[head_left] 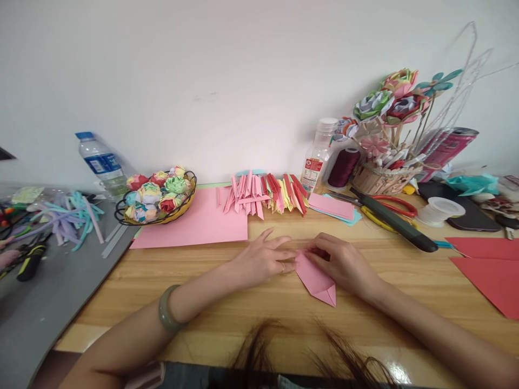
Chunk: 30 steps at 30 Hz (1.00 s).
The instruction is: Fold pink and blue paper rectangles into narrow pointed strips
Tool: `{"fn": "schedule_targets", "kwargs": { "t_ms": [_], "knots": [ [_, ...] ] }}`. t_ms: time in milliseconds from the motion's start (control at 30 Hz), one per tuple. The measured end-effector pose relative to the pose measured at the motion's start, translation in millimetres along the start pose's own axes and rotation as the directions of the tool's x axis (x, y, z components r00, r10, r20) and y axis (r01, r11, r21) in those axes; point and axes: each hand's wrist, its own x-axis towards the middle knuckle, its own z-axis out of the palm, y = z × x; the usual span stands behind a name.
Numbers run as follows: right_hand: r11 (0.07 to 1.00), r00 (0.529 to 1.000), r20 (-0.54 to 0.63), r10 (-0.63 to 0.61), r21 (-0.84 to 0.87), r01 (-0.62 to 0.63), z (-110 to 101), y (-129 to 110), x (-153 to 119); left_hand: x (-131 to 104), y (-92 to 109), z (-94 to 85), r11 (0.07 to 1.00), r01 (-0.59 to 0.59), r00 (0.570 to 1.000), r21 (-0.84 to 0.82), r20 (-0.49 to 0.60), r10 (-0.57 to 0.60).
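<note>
Right hand (346, 265) pinches the far end of the paper (317, 278); left hand (259, 259) touches its edge, thumb hidden, grip unclear. Paper rests on bench (221, 324). Advisable: match edges first, then press crease flat.

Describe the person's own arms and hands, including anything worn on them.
The left arm and right arm show bare forearms, no sleeves visible there. The left arm wears a smooth, rounded grey-green bangle. The left hand is ungloved, with a thin ring. The right hand is ungloved; no jewellery shows there.
</note>
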Motion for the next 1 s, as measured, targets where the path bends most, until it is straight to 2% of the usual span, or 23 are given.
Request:
{"fn": "schedule_targets", "kwargs": {
  "t_ms": [200,467,700,1000],
  "knots": [
    [0.970,0.982,-0.001,-0.191,-0.157,0.188,1.8,2.2,-3.7,1.0,-2.2,3.4,0.999,-0.006,0.999,0.048,-0.037,0.007],
    [0.913,0.942,0.010,-0.334,-0.247,0.326,2.7,2.6,-8.5,6.2,-1.5,4.2,0.993,-0.013,0.989,0.118,-0.142,0.029],
    [0.860,0.908,0.004,-0.419,-0.319,0.399,3.7,3.5,-9.1,6.2,-2.0,-0.1,0.999,-0.036,0.999,0.031,-0.032,0.037],
    [0.825,0.876,0.054,-0.480,-0.313,0.471,-0.4,0.4,-7.5,5.5,-2.2,-1.3,1.000,-0.010,1.000,-0.011,0.018,0.011]
  ]
}}
